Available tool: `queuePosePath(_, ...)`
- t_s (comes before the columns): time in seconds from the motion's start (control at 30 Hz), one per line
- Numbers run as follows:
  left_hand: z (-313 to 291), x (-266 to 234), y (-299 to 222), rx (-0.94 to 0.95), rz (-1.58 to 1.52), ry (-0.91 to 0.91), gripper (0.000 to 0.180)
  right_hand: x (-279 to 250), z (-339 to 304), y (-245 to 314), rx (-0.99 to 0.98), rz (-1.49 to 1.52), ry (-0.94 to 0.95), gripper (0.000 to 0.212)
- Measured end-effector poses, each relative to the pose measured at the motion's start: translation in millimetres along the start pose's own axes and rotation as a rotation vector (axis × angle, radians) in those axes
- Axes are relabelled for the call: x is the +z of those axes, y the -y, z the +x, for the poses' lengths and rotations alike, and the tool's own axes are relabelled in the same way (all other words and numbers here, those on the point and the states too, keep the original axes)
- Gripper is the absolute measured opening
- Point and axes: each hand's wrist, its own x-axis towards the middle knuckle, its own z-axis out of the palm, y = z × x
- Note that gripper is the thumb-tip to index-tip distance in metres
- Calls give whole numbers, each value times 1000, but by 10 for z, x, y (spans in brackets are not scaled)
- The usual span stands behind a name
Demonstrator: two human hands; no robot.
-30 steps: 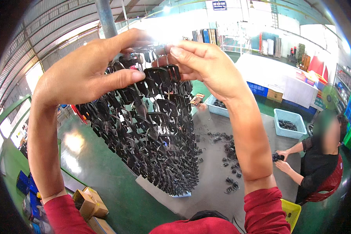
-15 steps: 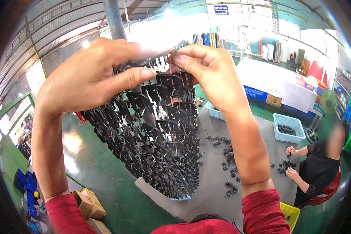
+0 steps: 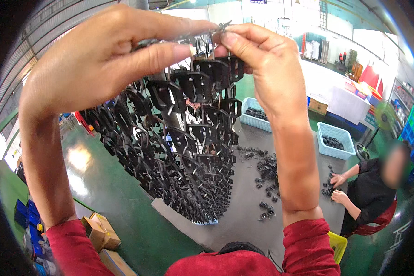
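Observation:
Before me hangs a tall rack of black plastic parts (image 3: 170, 133), row upon row of them on pale metal hooks, narrowing toward the bottom. My left hand (image 3: 92, 64) closes around the rack's top, index finger stretched over it and thumb below. Just right of that fingertip, my right hand (image 3: 271, 60) pinches a thin wire end (image 3: 224, 25) between thumb and index finger. A black part (image 3: 236, 69) hangs right under the right fingers. What the other right fingers touch is hidden.
Loose black parts (image 3: 267, 170) lie on the grey table (image 3: 248, 207). Light-blue baskets (image 3: 336, 149) of parts stand at its far side. A person in black (image 3: 372, 188) sits at the right, hands on parts. Cardboard boxes (image 3: 101, 232) stand on the floor at lower left.
Both hands and the rack's top appear higher and larger in view, the hands still close together at the top. The seated person's hands have shifted over the parts.

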Motion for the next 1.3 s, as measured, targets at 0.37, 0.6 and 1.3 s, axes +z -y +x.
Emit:
queuePosePath(0.37, 87, -6, 19, 93, 16, 17, 44, -288, 80, -234, 95, 269, 337, 22)
queuePosePath(0.6, 78, 12, 60, 93, -71, 36, 45, -184, 22, -308, 66, 341, 258, 21)
queuePosePath(1.3, 114, 72, 4, 26, -37, -6, 45, -64, -269, -364, -146, -423, -493, 9)
